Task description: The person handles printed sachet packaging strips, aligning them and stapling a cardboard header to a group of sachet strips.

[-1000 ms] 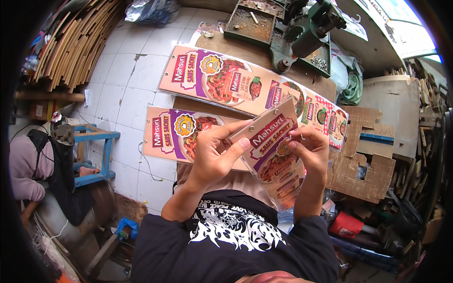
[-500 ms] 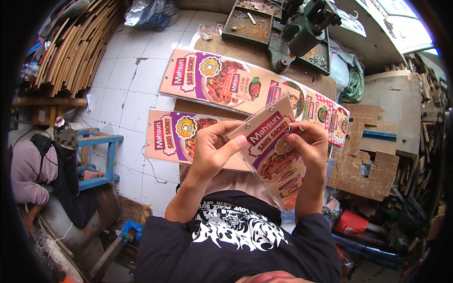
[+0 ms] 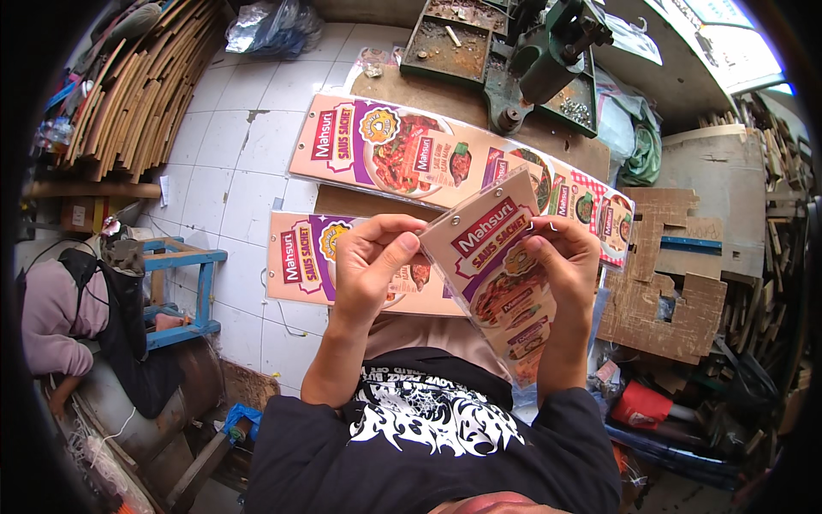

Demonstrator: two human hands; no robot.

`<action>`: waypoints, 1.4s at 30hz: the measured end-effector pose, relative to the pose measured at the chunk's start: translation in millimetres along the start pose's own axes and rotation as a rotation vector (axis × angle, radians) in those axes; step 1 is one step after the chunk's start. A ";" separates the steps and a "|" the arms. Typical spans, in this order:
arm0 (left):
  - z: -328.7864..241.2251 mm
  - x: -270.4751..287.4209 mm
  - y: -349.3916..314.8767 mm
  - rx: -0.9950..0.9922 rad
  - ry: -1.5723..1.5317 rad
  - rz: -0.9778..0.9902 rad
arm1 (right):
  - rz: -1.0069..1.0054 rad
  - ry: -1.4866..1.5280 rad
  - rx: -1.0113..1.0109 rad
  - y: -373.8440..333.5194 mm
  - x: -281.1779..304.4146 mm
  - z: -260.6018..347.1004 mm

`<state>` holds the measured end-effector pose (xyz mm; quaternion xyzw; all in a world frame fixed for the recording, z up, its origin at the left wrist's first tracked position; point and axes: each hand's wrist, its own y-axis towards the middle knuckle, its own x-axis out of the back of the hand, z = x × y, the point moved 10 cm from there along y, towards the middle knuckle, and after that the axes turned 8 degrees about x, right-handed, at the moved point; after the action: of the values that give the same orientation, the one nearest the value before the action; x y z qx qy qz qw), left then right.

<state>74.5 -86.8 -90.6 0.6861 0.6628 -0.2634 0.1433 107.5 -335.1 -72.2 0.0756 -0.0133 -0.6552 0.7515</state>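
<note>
A long printed card strip, pink and purple with food pictures, is held upright in front of my chest. My left hand pinches its upper left corner between thumb and fingers. My right hand grips its right edge from behind. Below my hands, two more printed strips lie flat: a long one on the brown board and a shorter one nearer me, partly hidden by my left hand.
A green metal press and a rusty tray stand at the back of the board. Cut cardboard pieces lie at the right. Stacked wooden strips fill the upper left. A person in pink sits at the left by a blue stool.
The held strip has tilted a little and shifted right. My left thumb and fingers have moved up to its top corner. The flat strips have not moved.
</note>
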 end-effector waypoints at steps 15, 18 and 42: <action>-40.3 15.3 -7.4 -0.288 -0.048 -0.045 | -0.014 0.023 0.027 3.0 1.6 2.6; -41.2 16.9 -9.4 -0.303 -0.043 -0.054 | -0.020 0.014 0.025 1.6 2.5 2.3; 6.2 -31.4 -11.8 0.018 0.146 0.162 | -0.066 -0.009 0.062 -4.9 -1.7 13.7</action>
<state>62.3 -115.4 -76.5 0.7562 0.6114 -0.2060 0.1093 100.8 -335.4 -59.2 0.0965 -0.0344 -0.6794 0.7266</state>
